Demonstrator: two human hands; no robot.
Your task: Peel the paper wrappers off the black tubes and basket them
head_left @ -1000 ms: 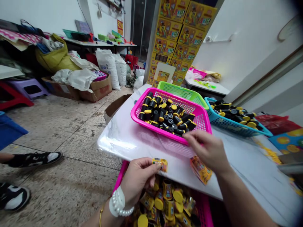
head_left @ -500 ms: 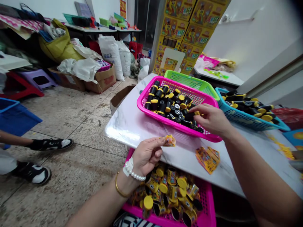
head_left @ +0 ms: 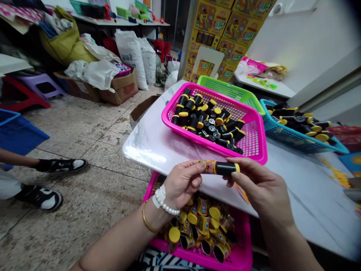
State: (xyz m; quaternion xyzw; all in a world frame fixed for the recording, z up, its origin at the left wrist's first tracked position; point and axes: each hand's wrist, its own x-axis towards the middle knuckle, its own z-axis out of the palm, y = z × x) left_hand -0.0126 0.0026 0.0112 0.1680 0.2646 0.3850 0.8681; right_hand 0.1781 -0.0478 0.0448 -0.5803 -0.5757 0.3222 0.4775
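Observation:
My left hand [head_left: 183, 182], with a pearl bracelet, pinches a printed yellow sleeve [head_left: 210, 167]. A black cylinder with a yellow cap [head_left: 225, 168] is gripped at its capped end by my right hand [head_left: 265, 188]. The cylinder's other end meets the sleeve's opening; whether it is inside cannot be told. Just beyond is a pink basket [head_left: 258, 145] of similar black cylinders [head_left: 211, 122]. Below the table edge, a second pink basket [head_left: 247, 241] holds cylinders in yellow printed sleeves [head_left: 203, 224]. More printed sleeves [head_left: 242, 194] lie on the table, mostly hidden behind my right hand.
A blue basket [head_left: 296, 139] of black cylinders stands right on the white table [head_left: 146, 146], and a green basket [head_left: 231, 90] sits behind the pink one. Stacked yellow printed boxes [head_left: 210, 20] rise at the back. Another person's shoes [head_left: 64, 164] and a blue bin [head_left: 21, 131] are left.
My right hand has come out of the upper pink basket toward me with a black cylinder, bringing it against the sleeve in my left hand. The left hand has shifted slightly right.

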